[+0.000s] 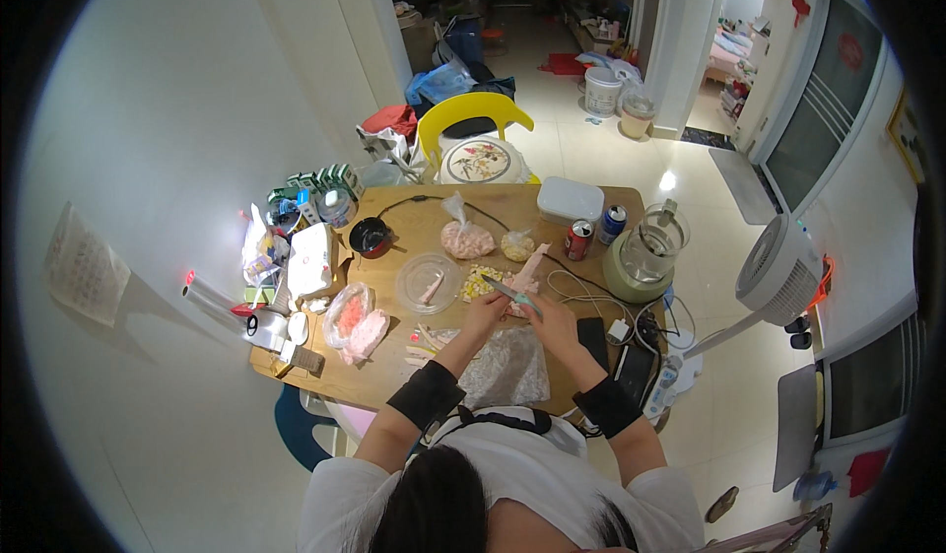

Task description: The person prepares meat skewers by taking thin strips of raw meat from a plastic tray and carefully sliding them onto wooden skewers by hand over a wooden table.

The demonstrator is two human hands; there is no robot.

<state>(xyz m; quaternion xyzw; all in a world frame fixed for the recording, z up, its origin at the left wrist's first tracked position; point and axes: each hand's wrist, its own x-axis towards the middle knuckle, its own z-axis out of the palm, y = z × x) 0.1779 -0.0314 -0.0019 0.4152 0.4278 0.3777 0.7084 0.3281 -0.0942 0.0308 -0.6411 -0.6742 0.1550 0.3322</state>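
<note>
In my right hand point(556, 321) is a knife with a pale teal handle point(528, 302); its blade point(499, 285) points up and to the left. My left hand point(486, 310) is close beside the blade with bent fingers, and whatever may be between them is too small to tell. Just beyond both hands lie a pile of small yellow and white pieces point(482, 281) and a long pink strip point(533, 263) on pink material. A round clear plastic lid point(414, 287) holding a thin pink piece point(432, 287) sits to the left. Under my forearms spreads a clear plastic bag point(510, 368).
Tied bags of pink point(468, 239) and yellowish pieces point(516, 245) stand farther back, near two cans point(579, 239). Cables point(584, 287) and a green-based glass appliance point(637, 265) are at right. An open bag point(347, 315) and a black pot point(369, 237) lie left.
</note>
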